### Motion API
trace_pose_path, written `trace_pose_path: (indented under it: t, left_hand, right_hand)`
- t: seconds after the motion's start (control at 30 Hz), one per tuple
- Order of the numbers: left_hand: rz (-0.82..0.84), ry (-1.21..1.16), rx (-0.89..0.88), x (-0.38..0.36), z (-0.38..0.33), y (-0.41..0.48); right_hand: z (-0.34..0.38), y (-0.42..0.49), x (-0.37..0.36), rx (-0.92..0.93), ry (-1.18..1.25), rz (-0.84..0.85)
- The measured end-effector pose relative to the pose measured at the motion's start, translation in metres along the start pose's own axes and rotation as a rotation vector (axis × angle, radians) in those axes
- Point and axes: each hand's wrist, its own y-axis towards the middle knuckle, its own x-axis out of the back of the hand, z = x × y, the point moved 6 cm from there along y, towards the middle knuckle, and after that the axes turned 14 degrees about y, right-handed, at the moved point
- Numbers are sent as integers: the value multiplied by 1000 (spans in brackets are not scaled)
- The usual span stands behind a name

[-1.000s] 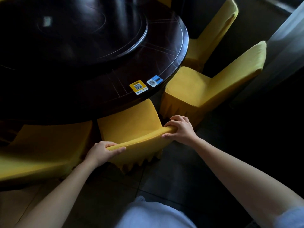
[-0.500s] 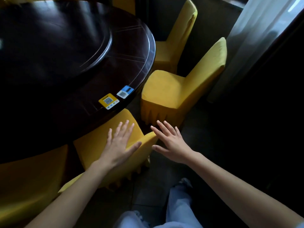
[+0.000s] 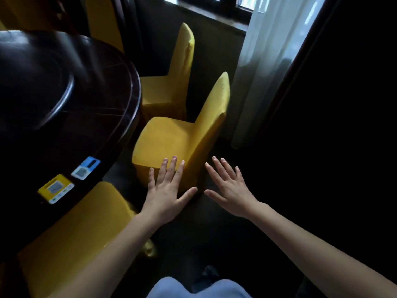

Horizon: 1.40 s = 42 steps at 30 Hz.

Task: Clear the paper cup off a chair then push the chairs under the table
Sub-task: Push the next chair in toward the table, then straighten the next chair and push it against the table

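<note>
One wide-angle camera sits on the person's head and looks forward and steeply down. It takes in the curved edge of the dark round tabletop at the left, a yellow chair close below at centre, and a curtain farther off at the top.

We have let go of the near chair; both hands, left and right, now reach open toward the next chair.
</note>
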Motion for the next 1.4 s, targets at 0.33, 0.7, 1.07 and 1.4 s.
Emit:
trace_pose_path:
  t: [0.33, 0.7, 1.07, 1.4]
  left_hand:
    - [-27, 39, -91, 18, -101, 103]
    - [-46, 22, -73, 26, -119, 221]
    - [-41, -25, 12, 29, -113, 378]
    - [75, -75, 180, 2, -84, 425]
  right_hand:
    - [-98, 10, 81, -72, 78, -93]
    - [-168, 87, 132, -69, 100, -105]
    - [-235, 229, 212, -6, -19, -66]
    - [-261, 322, 223, 94, -19, 22]
